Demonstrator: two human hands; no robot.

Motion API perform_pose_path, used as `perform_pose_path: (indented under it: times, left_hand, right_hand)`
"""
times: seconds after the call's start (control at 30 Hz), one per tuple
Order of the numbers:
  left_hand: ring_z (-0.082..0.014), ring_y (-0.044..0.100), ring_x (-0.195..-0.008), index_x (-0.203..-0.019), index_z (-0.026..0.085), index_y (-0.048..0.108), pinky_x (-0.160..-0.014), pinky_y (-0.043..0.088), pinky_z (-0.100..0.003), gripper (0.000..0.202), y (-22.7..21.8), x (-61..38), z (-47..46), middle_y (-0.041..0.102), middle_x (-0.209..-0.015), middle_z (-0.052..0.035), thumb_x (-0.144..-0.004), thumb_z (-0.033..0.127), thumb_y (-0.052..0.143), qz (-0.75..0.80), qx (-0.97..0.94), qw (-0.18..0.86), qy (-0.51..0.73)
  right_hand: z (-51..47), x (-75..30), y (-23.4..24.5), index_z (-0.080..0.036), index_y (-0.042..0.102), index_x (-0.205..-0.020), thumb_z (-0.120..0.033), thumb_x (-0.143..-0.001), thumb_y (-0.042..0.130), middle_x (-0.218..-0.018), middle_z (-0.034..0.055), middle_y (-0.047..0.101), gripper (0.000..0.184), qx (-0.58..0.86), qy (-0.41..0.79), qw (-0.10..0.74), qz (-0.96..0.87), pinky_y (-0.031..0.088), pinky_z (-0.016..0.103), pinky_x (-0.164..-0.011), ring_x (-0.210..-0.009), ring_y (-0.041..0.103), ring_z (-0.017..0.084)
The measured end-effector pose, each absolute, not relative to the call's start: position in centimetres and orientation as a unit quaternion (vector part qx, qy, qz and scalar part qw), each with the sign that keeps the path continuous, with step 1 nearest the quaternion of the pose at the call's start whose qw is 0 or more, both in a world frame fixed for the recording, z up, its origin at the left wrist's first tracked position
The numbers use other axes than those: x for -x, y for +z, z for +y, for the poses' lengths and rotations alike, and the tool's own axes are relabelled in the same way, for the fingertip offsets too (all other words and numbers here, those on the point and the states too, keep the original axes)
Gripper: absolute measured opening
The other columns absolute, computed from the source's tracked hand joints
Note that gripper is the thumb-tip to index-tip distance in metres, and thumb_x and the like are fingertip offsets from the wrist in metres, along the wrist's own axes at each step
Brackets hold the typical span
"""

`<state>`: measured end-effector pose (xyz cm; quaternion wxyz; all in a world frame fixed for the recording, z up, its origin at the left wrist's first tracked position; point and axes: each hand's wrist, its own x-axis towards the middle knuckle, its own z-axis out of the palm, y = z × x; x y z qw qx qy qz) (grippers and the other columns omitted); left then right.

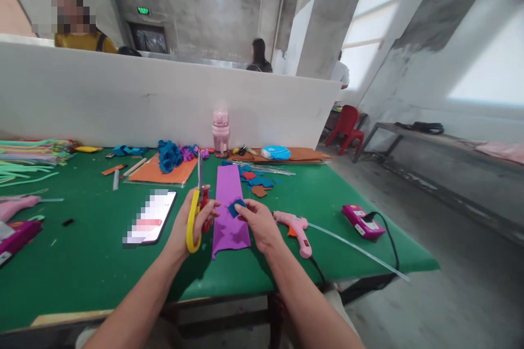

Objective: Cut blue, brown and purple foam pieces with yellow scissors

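Observation:
Scissors with one yellow and one red handle (192, 223) stand blades-up in my left hand (182, 223), whose fingers wrap around them. Between the thumb and fingers of my right hand (262, 221) is a small dark blue felt piece (236, 208). Both hands hover around a long purple sheet (231, 237) that lies lengthwise on the green table, its near edge curled. The blue piece is over this sheet, and the scissors are at its left side. Just right of my right hand lies a pink glue gun (298, 229) with a long clear glue stick in it.
Left of the scissors lies a phone (158, 223). Blue and brown scraps (260, 181) lie beyond the purple sheet. Blue felt flowers (170, 155) rest on an orange sheet (158, 174). A pink bottle (221, 133) stands by the white partition (164, 92). A magenta power box (362, 222) sits right.

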<state>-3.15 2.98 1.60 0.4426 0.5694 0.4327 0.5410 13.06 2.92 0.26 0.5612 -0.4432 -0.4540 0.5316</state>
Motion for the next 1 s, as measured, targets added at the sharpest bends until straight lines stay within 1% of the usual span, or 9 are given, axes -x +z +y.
perform_pose_path:
  times: [0.07,0.13,0.23,0.33,0.53,0.7,0.83,0.93,1.0]
  left_hand:
    - [-0.0078,0.051,-0.050,-0.120,0.023,0.038,-0.045,0.040,-0.019,0.048,1.6,3.1,2.4,0.059,-0.077,0.0013,-0.081,0.043,0.057,0.404,-0.541,0.503,0.539]
    - [-0.0057,0.047,-0.047,-0.119,0.024,0.040,-0.044,0.038,-0.019,0.048,1.8,3.0,2.0,0.059,-0.078,0.0022,-0.079,0.040,0.061,0.406,-0.540,0.521,0.521]
    - [-0.0050,0.047,-0.049,-0.116,0.024,0.044,-0.045,0.037,-0.018,0.053,2.1,2.7,1.5,0.058,-0.082,0.0028,-0.070,0.034,0.070,0.434,-0.543,0.518,0.499]
    - [-0.0055,0.047,-0.052,-0.109,0.023,0.048,-0.048,0.039,-0.017,0.051,2.2,2.1,1.1,0.055,-0.076,0.0054,-0.065,0.030,0.073,0.463,-0.548,0.480,0.506]
    - [-0.0085,0.053,-0.064,-0.108,0.023,0.047,-0.059,0.044,-0.018,0.044,1.3,1.4,0.6,0.054,-0.075,0.0056,-0.069,0.022,0.066,0.455,-0.533,0.457,0.547]
    - [-0.0099,0.055,-0.063,-0.113,0.024,0.040,-0.059,0.046,-0.021,0.044,1.1,1.4,1.8,0.050,-0.074,0.0058,-0.074,0.026,0.060,0.451,-0.593,0.436,0.505]
    - [-0.0137,0.059,-0.074,-0.125,0.025,0.028,-0.070,0.048,-0.028,0.051,1.3,3.1,3.0,0.055,-0.083,0.0020,-0.079,0.025,0.051,0.445,-0.693,0.372,0.427]
    - [-0.0177,0.060,-0.088,-0.127,0.025,0.034,-0.082,0.047,-0.033,0.044,2.0,4.5,2.3,0.059,-0.094,-0.0034,-0.084,0.029,0.045,0.450,-0.740,0.345,0.362]
    - [-0.0198,0.061,-0.084,-0.125,0.023,0.041,-0.079,0.047,-0.032,0.043,2.7,5.1,1.2,0.061,-0.092,-0.0045,-0.084,0.033,0.045,0.472,-0.764,0.320,0.301]
  right_hand:
    - [2.5,-12.9,0.1,-0.016,0.067,-0.073,-0.035,-0.063,0.072,-0.066,-0.0007,0.063,0.023,0.410,0.599,0.549,-0.414,0.039,0.024,-0.060,-0.058,0.050,0.010]
    - [2.2,-12.7,-0.1,-0.015,0.067,-0.072,-0.035,-0.062,0.074,-0.061,-0.0023,0.060,0.023,0.410,0.605,0.550,-0.404,0.035,0.022,-0.056,-0.053,0.045,0.007]
    - [2.0,-12.4,-0.1,-0.014,0.066,-0.067,-0.035,-0.062,0.074,-0.054,-0.0041,0.056,0.024,0.417,0.587,0.548,-0.425,0.031,0.022,-0.052,-0.049,0.042,0.007]
    - [1.9,-12.0,0.1,-0.014,0.065,-0.065,-0.034,-0.062,0.075,-0.052,-0.0044,0.056,0.022,0.406,0.583,0.548,-0.443,0.033,0.022,-0.051,-0.049,0.044,0.007]
    - [1.9,-11.9,-0.1,-0.014,0.061,-0.065,-0.028,-0.054,0.081,-0.050,-0.0065,0.053,0.028,0.355,0.688,0.544,-0.322,0.036,0.016,-0.044,-0.044,0.044,0.004]
    - [2.4,-12.4,0.0,-0.016,0.056,-0.066,-0.025,-0.049,0.085,-0.041,-0.0092,0.049,0.035,0.342,0.743,0.538,-0.202,0.035,0.011,-0.035,-0.036,0.043,0.002]
    - [3.0,-13.3,0.6,-0.016,0.057,-0.070,-0.028,-0.049,0.085,-0.049,-0.0055,0.059,0.037,0.349,0.681,0.602,-0.228,0.047,0.015,-0.041,-0.042,0.057,0.007]
    - [3.1,-14.0,0.8,-0.016,0.057,-0.071,-0.027,-0.051,0.084,-0.058,-0.0018,0.066,0.035,0.342,0.674,0.612,-0.230,0.053,0.018,-0.051,-0.053,0.065,0.011]
    - [3.1,-14.2,0.8,-0.015,0.058,-0.070,-0.025,-0.053,0.083,-0.059,-0.0009,0.066,0.032,0.336,0.681,0.609,-0.229,0.054,0.018,-0.054,-0.056,0.066,0.011]
